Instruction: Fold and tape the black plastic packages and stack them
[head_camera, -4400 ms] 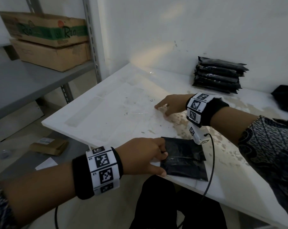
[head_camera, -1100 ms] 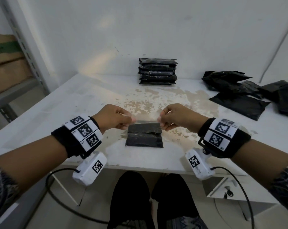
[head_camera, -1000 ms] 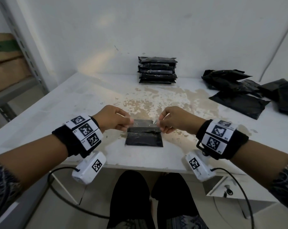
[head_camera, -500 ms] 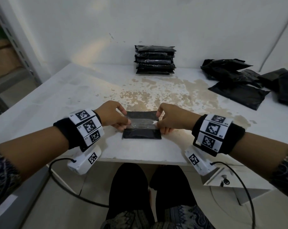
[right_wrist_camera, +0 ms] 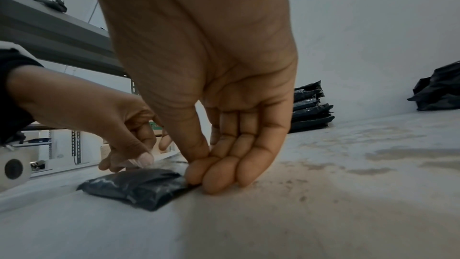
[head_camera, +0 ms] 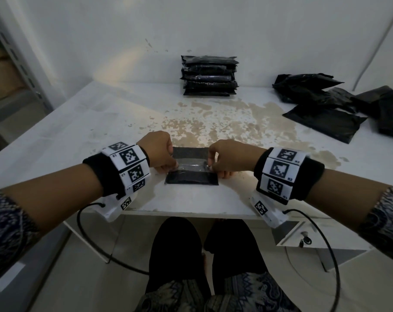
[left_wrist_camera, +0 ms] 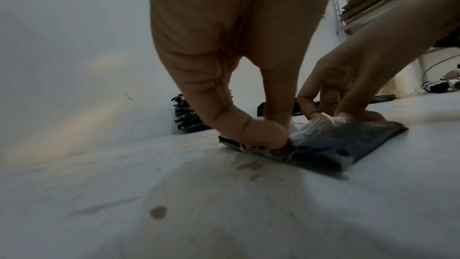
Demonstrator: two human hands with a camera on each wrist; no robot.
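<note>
A folded black plastic package (head_camera: 191,174) is seen lying flat near the front edge of a stained white table (head_camera: 96,122), directly in front of a seated person. A strip of clear tape (head_camera: 191,165) is stretched across the middle of the package from side to side. The left end of the tape is pinched and pressed down at the package's left edge by the curled thumb and fingers of the left hand (head_camera: 157,152). The right end is pinched between the thumb and forefinger of the right hand (head_camera: 230,157), whose other fingers (right_wrist_camera: 224,168) are held together with their tips resting on the table just beside the package's right edge. Marker-printed bands are worn on both wrists. At the back of the table, against the wall, a neat stack of folded black packages (head_camera: 209,75) is placed. To the far right, well apart from it, a loose heap of unfolded black plastic bags (head_camera: 330,104) is spread out.
</note>
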